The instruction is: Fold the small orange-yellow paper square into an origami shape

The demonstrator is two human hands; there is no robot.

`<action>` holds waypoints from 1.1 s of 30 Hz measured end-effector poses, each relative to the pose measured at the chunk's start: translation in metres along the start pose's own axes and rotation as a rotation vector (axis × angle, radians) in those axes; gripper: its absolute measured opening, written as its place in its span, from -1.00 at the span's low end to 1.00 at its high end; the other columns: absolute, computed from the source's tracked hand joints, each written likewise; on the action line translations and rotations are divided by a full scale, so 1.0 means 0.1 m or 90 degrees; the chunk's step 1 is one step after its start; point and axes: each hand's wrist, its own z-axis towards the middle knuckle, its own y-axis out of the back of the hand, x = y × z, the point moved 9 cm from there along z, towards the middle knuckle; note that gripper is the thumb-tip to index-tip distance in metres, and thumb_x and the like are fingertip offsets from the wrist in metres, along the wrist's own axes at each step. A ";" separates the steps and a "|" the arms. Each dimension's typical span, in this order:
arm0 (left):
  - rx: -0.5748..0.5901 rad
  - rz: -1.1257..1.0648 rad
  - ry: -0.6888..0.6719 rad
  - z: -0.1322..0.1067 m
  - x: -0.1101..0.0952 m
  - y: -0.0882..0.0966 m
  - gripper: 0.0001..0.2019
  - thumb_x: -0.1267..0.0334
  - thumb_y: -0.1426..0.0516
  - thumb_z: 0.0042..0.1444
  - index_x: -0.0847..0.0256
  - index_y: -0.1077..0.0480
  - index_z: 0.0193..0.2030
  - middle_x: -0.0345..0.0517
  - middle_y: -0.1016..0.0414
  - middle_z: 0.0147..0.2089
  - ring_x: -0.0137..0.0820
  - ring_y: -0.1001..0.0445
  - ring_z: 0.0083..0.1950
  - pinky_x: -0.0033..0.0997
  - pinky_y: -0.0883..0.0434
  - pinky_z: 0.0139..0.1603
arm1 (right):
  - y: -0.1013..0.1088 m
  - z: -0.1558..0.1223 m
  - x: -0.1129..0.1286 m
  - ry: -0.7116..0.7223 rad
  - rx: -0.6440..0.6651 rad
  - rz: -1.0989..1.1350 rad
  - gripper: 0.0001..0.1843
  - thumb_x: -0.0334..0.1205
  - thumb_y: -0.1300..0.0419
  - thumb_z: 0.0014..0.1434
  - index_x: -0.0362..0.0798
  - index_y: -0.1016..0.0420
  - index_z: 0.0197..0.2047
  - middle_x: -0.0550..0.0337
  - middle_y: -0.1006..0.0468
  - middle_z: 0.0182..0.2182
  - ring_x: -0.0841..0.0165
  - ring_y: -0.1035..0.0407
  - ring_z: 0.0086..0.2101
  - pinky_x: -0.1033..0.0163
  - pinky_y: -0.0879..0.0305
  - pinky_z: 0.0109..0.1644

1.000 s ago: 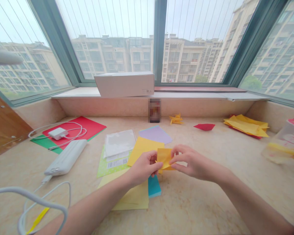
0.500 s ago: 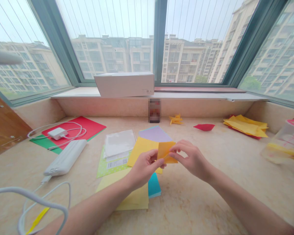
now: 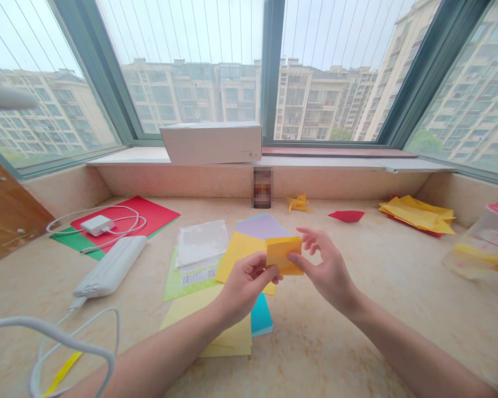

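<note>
A folded orange paper [image 3: 283,255] is held up above the stone counter between both hands. My left hand [image 3: 243,287] pinches its lower left edge with thumb and forefinger. My right hand [image 3: 326,269] pinches the right edge with the thumb, and its other fingers are spread behind the paper. Below the hands lies a loose stack of coloured sheets: yellow [image 3: 238,251], lilac [image 3: 262,225], pale yellow [image 3: 228,334] and a blue pad [image 3: 260,316].
A white power bank [image 3: 112,265] with cables, a charger [image 3: 96,225] on red and green sheets, clear plastic packets [image 3: 202,241], a white box [image 3: 211,142] on the sill, folded paper pieces [image 3: 299,203], a red paper boat [image 3: 347,215], yellow sheets [image 3: 417,213], a plastic container [image 3: 483,243].
Both hands have lifted the orange paper higher and turned it flatter toward me. My right hand's fingers have opened out behind it; only the thumb side still pinches.
</note>
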 end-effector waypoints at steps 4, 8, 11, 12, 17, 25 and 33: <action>0.013 -0.033 0.012 -0.02 0.00 -0.05 -0.75 0.17 -0.26 0.15 0.31 -0.47 -0.12 -0.08 -0.53 -0.31 -0.41 -0.47 -0.33 -0.40 -0.43 -0.25 | -0.16 -0.07 -0.10 -0.068 0.064 0.112 -0.62 -0.14 -0.26 0.23 0.05 -0.41 0.11 0.20 -0.53 -0.33 0.32 -0.41 -0.36 0.20 -0.42 -0.27; 0.011 -0.045 0.009 0.00 0.05 -0.05 -0.73 0.16 -0.26 0.16 0.32 -0.45 -0.11 -0.08 -0.51 -0.31 -0.42 -0.47 -0.36 -0.42 -0.43 -0.31 | -0.14 -0.10 -0.03 -0.019 0.044 0.057 -0.70 -0.18 -0.26 0.24 0.07 -0.47 0.04 0.20 -0.54 -0.29 0.33 -0.39 -0.35 0.18 -0.43 -0.24; -0.013 -0.042 0.003 0.01 0.07 -0.03 -0.73 0.16 -0.26 0.16 0.31 -0.44 -0.11 -0.07 -0.52 -0.28 -0.43 -0.48 -0.37 -0.43 -0.44 -0.34 | -0.08 -0.07 0.05 0.040 0.019 -0.001 -0.68 -0.19 -0.27 0.23 0.07 -0.47 0.06 0.16 -0.50 -0.24 0.31 -0.37 -0.33 0.15 -0.43 -0.23; -0.021 -0.041 0.002 0.01 0.06 -0.02 -0.73 0.16 -0.26 0.16 0.31 -0.44 -0.11 -0.07 -0.52 -0.26 -0.44 -0.47 -0.37 -0.43 -0.44 -0.34 | -0.05 -0.06 0.08 0.057 0.012 -0.017 -0.69 -0.19 -0.27 0.24 0.06 -0.48 0.06 0.14 -0.49 -0.21 0.31 -0.38 -0.32 0.13 -0.44 -0.22; -0.036 -0.027 0.017 -0.01 0.06 -0.01 -0.71 0.15 -0.26 0.15 0.31 -0.43 -0.10 -0.07 -0.53 -0.28 -0.43 -0.47 -0.37 -0.42 -0.44 -0.33 | 0.00 -0.07 0.20 0.120 -0.014 -0.064 -0.71 -0.26 -0.24 0.26 0.08 -0.50 0.06 0.05 -0.46 -0.08 0.20 -0.43 -0.12 0.02 -0.47 -0.06; -0.028 -0.004 0.013 0.00 0.05 0.00 -0.77 0.15 -0.25 0.16 0.29 -0.45 -0.17 -0.12 -0.51 -0.34 -0.43 -0.47 -0.39 -0.41 -0.44 -0.32 | 0.00 -0.08 0.26 0.152 -0.009 -0.065 -0.89 -0.33 -0.23 0.24 0.05 -0.48 -0.17 0.07 -0.49 -0.13 0.16 -0.42 -0.08 -0.02 -0.42 -0.01; -0.027 0.011 0.011 0.00 0.07 0.01 -0.78 0.16 -0.25 0.17 0.30 -0.44 -0.20 -0.12 -0.50 -0.35 -0.42 -0.48 -0.38 -0.40 -0.44 -0.31 | -0.04 -0.11 0.28 0.178 0.017 -0.078 -0.87 -0.40 -0.23 0.23 0.05 -0.46 -0.25 0.07 -0.47 -0.07 0.17 -0.40 -0.07 -0.03 -0.38 0.02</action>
